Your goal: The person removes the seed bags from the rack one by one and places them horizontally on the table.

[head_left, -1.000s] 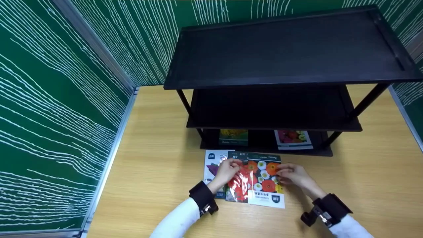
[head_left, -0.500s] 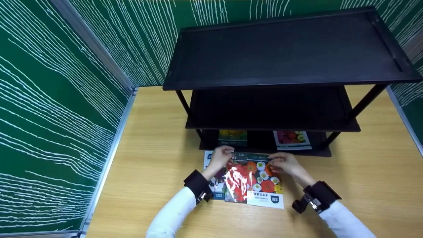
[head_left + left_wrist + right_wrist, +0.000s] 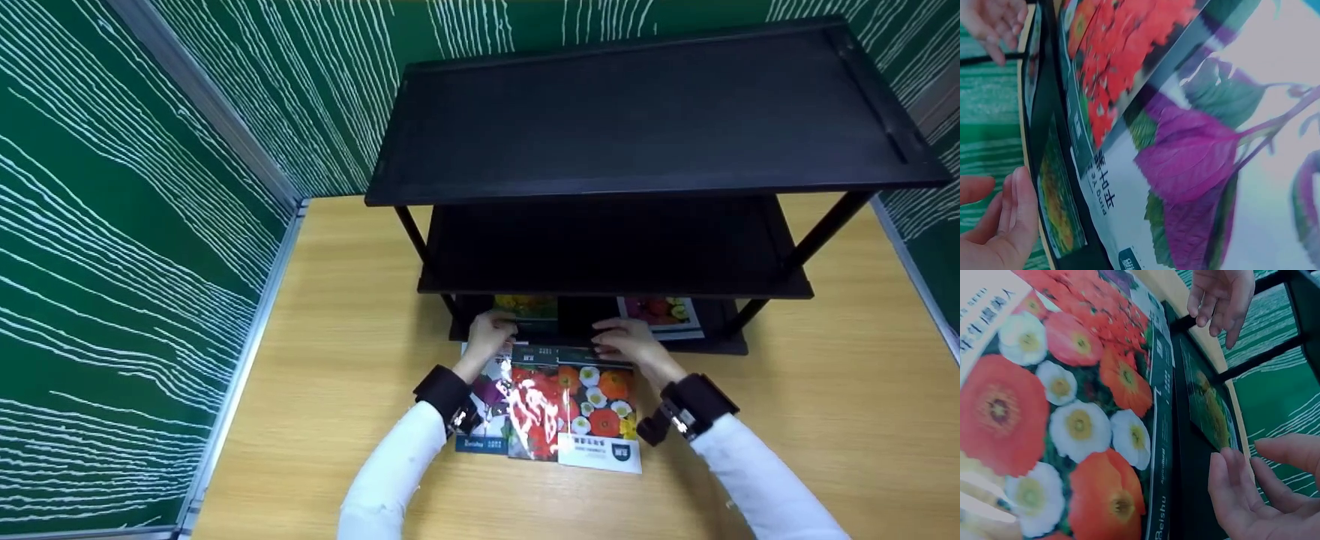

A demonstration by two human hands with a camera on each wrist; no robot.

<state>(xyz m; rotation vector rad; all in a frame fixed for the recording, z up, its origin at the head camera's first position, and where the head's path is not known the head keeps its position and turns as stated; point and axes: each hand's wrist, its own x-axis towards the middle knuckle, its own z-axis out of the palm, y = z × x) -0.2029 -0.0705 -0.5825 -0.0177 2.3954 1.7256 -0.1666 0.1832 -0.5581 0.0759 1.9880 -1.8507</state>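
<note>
Three flower seed packets lie side by side, partly overlapping, before the black shelf: a purple-leaf packet, a red-flower packet and a poppy packet. My left hand hovers over the top of the purple-leaf packet, fingers loosely bent with nothing in them. Close by on the lowest shelf is a yellow-flower packet. Above the poppy packet's dark top edge is my right hand, its fingers spread loosely around nothing. In the left wrist view, the purple leaves fill the middle.
The black three-tier shelf stands on the wooden table, its upper tiers overhanging the lowest one. A second packet with pink and red flowers lies at that tier's right. Green walls with white lines enclose the table.
Both hands have moved away from me, up from the packets' middles to their top edges by the lowest shelf. The right hand also shifted left. The three front packets stay almost in place.
</note>
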